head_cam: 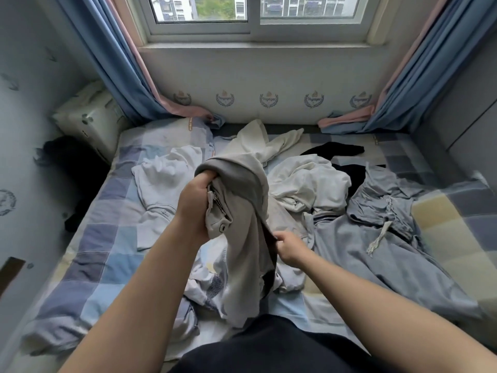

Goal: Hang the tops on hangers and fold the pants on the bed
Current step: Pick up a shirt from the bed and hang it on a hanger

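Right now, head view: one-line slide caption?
Left hand and right hand hold grey pants over a checked bed strewn with clothes.

Lettering on the wall crests [269,99] and the pillow's orange tag [189,127] is too blurred to read.

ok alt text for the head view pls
A person's left hand grips grey pants by the waistband, lifted over a bed, while the right hand pinches their edge. White tops, a blue-grey garment and a black garment lie rumpled on it below a window.
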A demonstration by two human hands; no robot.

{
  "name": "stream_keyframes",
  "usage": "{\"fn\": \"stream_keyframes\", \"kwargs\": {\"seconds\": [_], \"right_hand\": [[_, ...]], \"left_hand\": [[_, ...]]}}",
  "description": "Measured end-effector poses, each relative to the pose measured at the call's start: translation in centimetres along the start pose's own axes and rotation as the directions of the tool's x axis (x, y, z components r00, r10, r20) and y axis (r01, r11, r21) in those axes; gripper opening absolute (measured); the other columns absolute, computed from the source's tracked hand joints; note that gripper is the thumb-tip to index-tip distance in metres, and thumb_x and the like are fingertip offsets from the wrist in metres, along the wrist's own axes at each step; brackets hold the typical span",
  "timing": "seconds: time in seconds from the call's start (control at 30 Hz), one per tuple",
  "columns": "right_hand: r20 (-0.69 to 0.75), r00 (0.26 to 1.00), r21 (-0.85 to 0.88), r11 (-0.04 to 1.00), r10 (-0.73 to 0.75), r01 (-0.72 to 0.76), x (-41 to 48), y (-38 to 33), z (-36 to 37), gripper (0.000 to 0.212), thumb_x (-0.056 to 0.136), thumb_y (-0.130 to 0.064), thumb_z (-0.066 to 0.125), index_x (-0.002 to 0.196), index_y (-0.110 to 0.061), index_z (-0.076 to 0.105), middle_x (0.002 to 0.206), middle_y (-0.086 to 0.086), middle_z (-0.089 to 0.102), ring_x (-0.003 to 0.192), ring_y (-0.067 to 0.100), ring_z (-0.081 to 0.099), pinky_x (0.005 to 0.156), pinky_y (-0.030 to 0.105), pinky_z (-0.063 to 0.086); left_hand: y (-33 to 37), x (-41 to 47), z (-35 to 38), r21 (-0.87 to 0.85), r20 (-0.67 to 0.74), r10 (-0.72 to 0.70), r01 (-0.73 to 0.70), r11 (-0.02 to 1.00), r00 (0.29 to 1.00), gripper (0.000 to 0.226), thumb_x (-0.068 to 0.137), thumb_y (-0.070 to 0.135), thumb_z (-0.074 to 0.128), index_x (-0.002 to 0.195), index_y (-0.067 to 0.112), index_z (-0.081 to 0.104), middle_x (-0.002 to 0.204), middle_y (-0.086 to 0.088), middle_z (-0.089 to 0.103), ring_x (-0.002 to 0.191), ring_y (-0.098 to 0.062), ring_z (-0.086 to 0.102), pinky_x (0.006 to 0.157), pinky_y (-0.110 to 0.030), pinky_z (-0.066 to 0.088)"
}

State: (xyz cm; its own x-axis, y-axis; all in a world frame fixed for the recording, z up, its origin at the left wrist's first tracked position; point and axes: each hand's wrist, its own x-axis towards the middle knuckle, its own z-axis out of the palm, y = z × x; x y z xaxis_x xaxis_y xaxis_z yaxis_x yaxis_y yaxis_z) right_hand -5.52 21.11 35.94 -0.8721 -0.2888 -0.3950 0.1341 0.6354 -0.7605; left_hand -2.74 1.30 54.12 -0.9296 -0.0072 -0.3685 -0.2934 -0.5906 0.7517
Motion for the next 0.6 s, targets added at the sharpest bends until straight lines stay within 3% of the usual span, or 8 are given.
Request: {"fn": "stream_keyframes", "kwargs": {"seconds": [0.03,0.13,0.27,0.33,0.4,0.47,0.53,0.6], "right_hand": [[-0.033,0.999,-0.006,1.000,-0.024,0.023,0.2,0.3,-0.3,0.035,0.088,0.001,0.049,0.080,-0.022,0.074,0.082,0.002,0.072,0.081,0.021,0.065,0.077,0.039,0.050],[-0.167,0.983,-0.052,0.996,-0.074,0.067,0.2,0.1,-2.1,0.026,0.091,0.001,0.047,0.090,-0.009,0.071,0.091,0.008,0.072,0.089,0.025,0.063,0.083,0.039,0.048],[-0.254,0.941,-0.042,0.975,-0.223,0.219,-0.8,-3.1,-4.8,0.022,0.092,0.002,0.047,0.079,-0.009,0.059,0.077,0.007,0.064,0.078,0.025,0.059,0.076,0.042,0.045],[-0.283,0.916,0.023,0.953,-0.285,0.304,-1.8,-5.8,-5.9,0.024,0.096,-0.002,0.052,0.078,-0.013,0.063,0.074,0.003,0.064,0.076,0.016,0.057,0.074,0.040,0.044],[-0.275,0.896,0.076,0.921,-0.348,0.381,-2.9,-8.5,-6.7,0.021,0.097,-0.011,0.061,0.078,-0.003,0.065,0.071,0.013,0.063,0.071,0.015,0.054,0.071,0.042,0.044],[-0.249,0.877,0.087,0.892,-0.411,0.443,-4.1,-11.1,-7.1,0.031,0.095,-0.020,0.067,0.076,0.005,0.064,0.069,0.021,0.060,0.063,0.020,0.049,0.066,0.041,0.042],[-0.223,0.867,0.136,0.867,-0.445,0.480,-5.0,-12.9,-7.3,0.031,0.092,-0.022,0.071,0.074,0.003,0.066,0.068,0.019,0.062,0.060,0.017,0.050,0.063,0.035,0.043],[-0.206,0.872,0.207,0.851,-0.445,0.483,-5.5,-13.6,-7.8,0.025,0.087,-0.019,0.077,0.071,-0.002,0.066,0.062,0.009,0.061,0.060,0.009,0.051,0.060,0.025,0.042]], "left_hand": [[-0.1,0.0,-0.4,0.022,-0.019,0.004,-0.003,1.000,1.000,0.046,0.104,0.026,0.041,0.094,0.002,0.080,0.100,-0.017,0.076,0.094,-0.028,0.074,0.074,-0.034,0.061],[-0.4,0.3,-1.8,0.129,-0.115,0.044,-0.029,0.991,0.992,0.038,0.103,0.026,0.046,0.115,0.000,0.071,0.114,-0.018,0.073,0.109,-0.029,0.070,0.089,-0.039,0.058],[-1.5,1.2,-3.0,0.428,-0.225,0.133,-0.024,0.903,0.965,0.029,0.101,0.020,0.057,0.121,0.001,0.064,0.118,-0.016,0.071,0.112,-0.033,0.067,0.098,-0.046,0.055],[-2.2,1.0,-2.8,0.579,-0.218,0.207,-0.044,0.814,0.954,0.051,0.091,0.026,0.073,0.134,0.010,0.049,0.137,-0.005,0.056,0.120,-0.021,0.059,0.101,-0.037,0.049],[-2.9,1.1,-3.2,0.789,-0.065,0.315,-0.144,0.597,0.947,0.094,0.072,0.044,0.084,0.149,0.024,0.035,0.151,0.005,0.039,0.136,-0.012,0.042,0.114,-0.035,0.035],[-3.8,1.3,-3.0,0.865,0.188,0.220,-0.268,0.424,0.957,0.101,0.061,0.055,0.084,0.149,0.033,0.039,0.152,0.007,0.042,0.141,-0.011,0.040,0.118,-0.041,0.034],[-5.1,1.4,-2.5,0.873,0.324,0.082,-0.331,0.358,0.942,0.076,0.067,0.051,0.081,0.137,0.039,0.053,0.134,0.013,0.060,0.126,-0.006,0.055,0.109,-0.043,0.045],[-6.0,1.5,-2.0,0.839,0.357,0.123,-0.376,0.393,0.926,0.033,0.080,0.032,0.073,0.113,0.033,0.069,0.107,0.011,0.073,0.103,-0.008,0.066,0.096,-0.045,0.052]]}}
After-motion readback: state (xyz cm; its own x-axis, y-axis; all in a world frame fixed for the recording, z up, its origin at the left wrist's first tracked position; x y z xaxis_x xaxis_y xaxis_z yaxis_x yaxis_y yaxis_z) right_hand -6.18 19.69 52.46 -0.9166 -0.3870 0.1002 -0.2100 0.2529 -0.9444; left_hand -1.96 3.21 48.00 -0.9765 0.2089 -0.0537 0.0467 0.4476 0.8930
